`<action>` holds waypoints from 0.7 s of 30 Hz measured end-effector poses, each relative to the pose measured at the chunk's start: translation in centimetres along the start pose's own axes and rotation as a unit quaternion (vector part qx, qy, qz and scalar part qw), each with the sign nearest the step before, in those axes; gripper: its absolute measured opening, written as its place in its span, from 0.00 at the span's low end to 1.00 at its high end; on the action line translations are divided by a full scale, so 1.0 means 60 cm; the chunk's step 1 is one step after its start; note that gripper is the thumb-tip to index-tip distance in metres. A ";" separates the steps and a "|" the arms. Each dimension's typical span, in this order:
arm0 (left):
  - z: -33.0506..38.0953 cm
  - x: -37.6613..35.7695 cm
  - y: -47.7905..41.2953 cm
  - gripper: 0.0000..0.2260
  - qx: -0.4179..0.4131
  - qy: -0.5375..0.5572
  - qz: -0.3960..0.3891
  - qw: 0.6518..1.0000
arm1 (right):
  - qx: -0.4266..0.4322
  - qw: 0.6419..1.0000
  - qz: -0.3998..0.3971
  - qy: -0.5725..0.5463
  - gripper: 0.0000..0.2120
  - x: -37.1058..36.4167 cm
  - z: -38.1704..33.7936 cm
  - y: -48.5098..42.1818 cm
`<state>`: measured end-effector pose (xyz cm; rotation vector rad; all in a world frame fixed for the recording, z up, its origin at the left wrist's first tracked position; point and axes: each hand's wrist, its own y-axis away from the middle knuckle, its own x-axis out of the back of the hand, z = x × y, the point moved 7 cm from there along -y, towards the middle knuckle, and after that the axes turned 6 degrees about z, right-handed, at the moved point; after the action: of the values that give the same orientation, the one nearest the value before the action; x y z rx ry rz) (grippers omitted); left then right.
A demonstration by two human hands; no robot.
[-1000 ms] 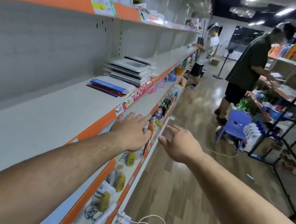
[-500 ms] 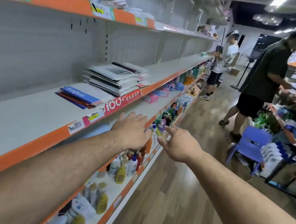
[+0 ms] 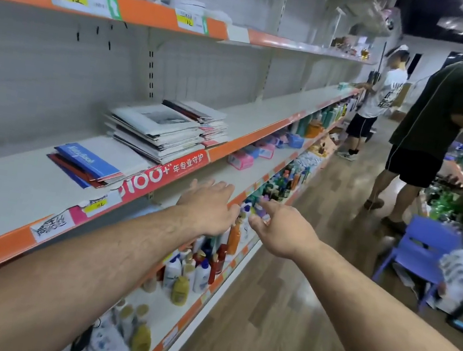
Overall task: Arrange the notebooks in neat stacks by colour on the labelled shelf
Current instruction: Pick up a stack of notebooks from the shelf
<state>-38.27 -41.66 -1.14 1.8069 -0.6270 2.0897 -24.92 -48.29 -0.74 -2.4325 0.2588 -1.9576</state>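
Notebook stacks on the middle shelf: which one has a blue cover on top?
The low stack nearest the camera, with red covers beneath. The tall middle stack is white-grey on top; the far stack is dark.

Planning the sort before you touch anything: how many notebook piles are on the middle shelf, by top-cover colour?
blue-topped pile: 1
white-grey-topped pile: 1
dark-red-and-white-topped pile: 1
Total: 3 piles
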 end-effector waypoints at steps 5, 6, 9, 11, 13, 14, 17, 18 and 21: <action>-0.003 -0.024 -0.135 0.28 -0.005 0.001 0.013 1.000 | 0.004 1.000 0.011 0.001 0.30 -0.006 0.053 -0.130; -0.006 -0.027 -0.167 0.29 -0.007 0.000 0.018 1.000 | 0.006 1.000 0.013 0.007 0.30 -0.006 0.063 -0.161; -0.028 -0.029 -0.266 0.29 -0.006 0.004 0.038 0.999 | 0.012 1.000 0.021 0.019 0.30 0.000 0.088 -0.257; -0.045 -0.023 -0.325 0.27 -0.008 -0.009 0.052 0.999 | 0.009 1.000 0.018 0.019 0.30 0.010 0.099 -0.316; -0.064 -0.010 -0.379 0.26 -0.006 -0.025 0.077 0.997 | 0.016 0.999 0.018 0.034 0.28 0.023 0.103 -0.377; -0.074 -0.002 -0.405 0.26 -0.002 -0.030 0.088 0.996 | 0.018 0.999 0.024 0.035 0.27 0.031 0.104 -0.408; -0.102 0.009 -0.468 0.27 0.013 -0.042 0.087 0.995 | 0.022 0.999 0.042 0.007 0.25 0.042 0.103 -0.487; -0.110 0.009 -0.483 0.26 0.019 -0.049 0.085 0.995 | 0.027 0.999 0.037 0.000 0.25 0.040 0.101 -0.509; -0.136 0.009 -0.517 0.25 0.039 -0.070 0.081 0.993 | 0.043 0.999 0.014 -0.017 0.27 0.027 0.096 -0.571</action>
<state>-29.78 -10.90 2.38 2.0207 -0.7627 2.1312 -14.79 -15.26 3.33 -2.3933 0.2037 -1.8745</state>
